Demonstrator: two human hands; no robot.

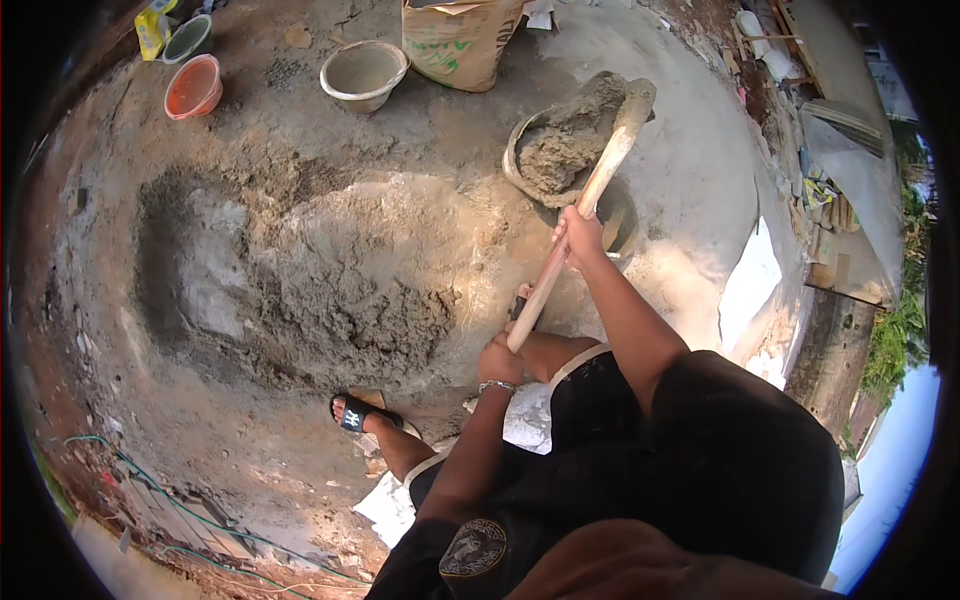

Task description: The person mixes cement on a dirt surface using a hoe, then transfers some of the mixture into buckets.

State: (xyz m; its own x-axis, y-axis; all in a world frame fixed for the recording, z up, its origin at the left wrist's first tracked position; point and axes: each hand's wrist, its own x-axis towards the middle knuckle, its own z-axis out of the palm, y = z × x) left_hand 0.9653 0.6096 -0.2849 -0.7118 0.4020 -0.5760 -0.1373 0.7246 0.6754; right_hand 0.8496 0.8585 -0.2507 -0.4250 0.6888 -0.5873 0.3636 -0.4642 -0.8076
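Observation:
Both my hands grip the wooden handle (555,268) of a digging tool, likely a hoe. My left hand (501,360) holds the handle's near end, and my right hand (580,236) is closed around it farther up. The tool's head is largely hidden by wet mortar (559,154) over a round basin (511,159). Beneath and beside that basin a second round container (621,221) shows in part. A heap of wet mortar (367,319) lies on the ground to the left of my hands.
A white-rimmed basin (364,96), an orange basin (180,112) and a green basin (169,56) stand at the far side. Near them is a large paper sack (457,52). My sandaled foot (360,415) is beside the heap. A green hose (180,514) runs along the lower left.

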